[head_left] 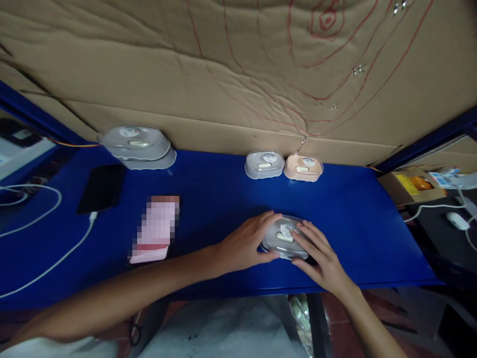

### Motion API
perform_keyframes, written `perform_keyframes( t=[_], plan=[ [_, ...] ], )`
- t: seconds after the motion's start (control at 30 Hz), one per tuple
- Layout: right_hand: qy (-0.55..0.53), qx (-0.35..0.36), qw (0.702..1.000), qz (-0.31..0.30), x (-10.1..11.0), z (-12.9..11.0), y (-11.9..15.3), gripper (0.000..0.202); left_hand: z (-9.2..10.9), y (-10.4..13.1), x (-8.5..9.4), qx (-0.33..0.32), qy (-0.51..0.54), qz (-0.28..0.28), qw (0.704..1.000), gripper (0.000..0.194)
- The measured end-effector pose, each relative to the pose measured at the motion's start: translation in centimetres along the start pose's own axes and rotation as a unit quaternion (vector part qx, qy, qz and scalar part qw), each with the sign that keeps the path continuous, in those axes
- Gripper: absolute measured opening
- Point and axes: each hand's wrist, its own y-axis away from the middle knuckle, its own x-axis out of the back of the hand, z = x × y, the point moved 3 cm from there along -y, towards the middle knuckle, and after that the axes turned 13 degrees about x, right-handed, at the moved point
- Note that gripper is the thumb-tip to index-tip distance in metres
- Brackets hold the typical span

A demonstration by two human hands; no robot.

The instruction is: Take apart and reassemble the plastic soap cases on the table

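A grey oval container (pixel 276 247) with a clear lid, a white oblong piece and a round label sits near the front edge of the blue table (pixel 357 248). My left hand (pixel 248 243) grips its left side, thumb at the front and fingers at the back. On the right side, my right hand (pixel 320 253) holds it too, with fingertips on the lid and thumb at the front edge. Behind them stand a similar grey container (pixel 264 171) and a peach one (pixel 309 175), side by side.
Two stacked grey containers (pixel 143 149) stand at the back left. A dark phone (pixel 101 188) with a white cable and a phone with a lit, blurred screen (pixel 158 226) lie at left. Cardboard (pixel 149 74) rises behind; an open box (pixel 400 189) is at right.
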Motion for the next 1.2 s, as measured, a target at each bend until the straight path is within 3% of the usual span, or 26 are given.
perform_keyframes(
  t=[0.27,0.6,0.73,0.87,0.97,1.07,1.13,1.2],
  plan=[
    [0.083,0.041,0.995,-0.045,-0.8,-1.4,-0.6,0.075,-0.6,0.9,0.4,0.001,0.021,-0.014,1.000,0.097],
    [0.067,0.051,0.994,-0.065,-1.4,-1.0,-3.2,0.069,-0.8,0.4,2.4,0.044,0.013,-0.033,0.998,0.099],
    [0.064,-0.005,0.997,-0.040,1.5,3.4,-0.7,0.058,-0.7,-1.8,5.0,0.029,-0.051,-0.002,0.998,0.093],
    [0.174,-0.133,0.976,0.003,7.0,11.7,4.5,0.050,-2.2,-7.2,8.7,0.016,-0.132,0.081,0.988,0.074],
    [0.237,-0.209,0.948,0.038,10.0,17.5,6.8,0.055,-4.7,-11.3,9.9,0.062,-0.185,0.089,0.977,0.075],
    [0.233,-0.198,0.950,0.054,10.4,21.0,5.8,0.058,-6.4,-12.8,10.2,0.088,-0.187,0.079,0.975,0.065],
    [0.219,-0.172,0.959,0.059,9.5,22.0,4.0,0.059,-6.8,-11.8,10.3,0.082,-0.182,0.075,0.977,0.063],
    [0.205,-0.147,0.965,0.065,8.3,22.3,2.0,0.058,-6.8,-9.3,10.5,0.070,-0.170,0.066,0.981,0.062]
  ],
)
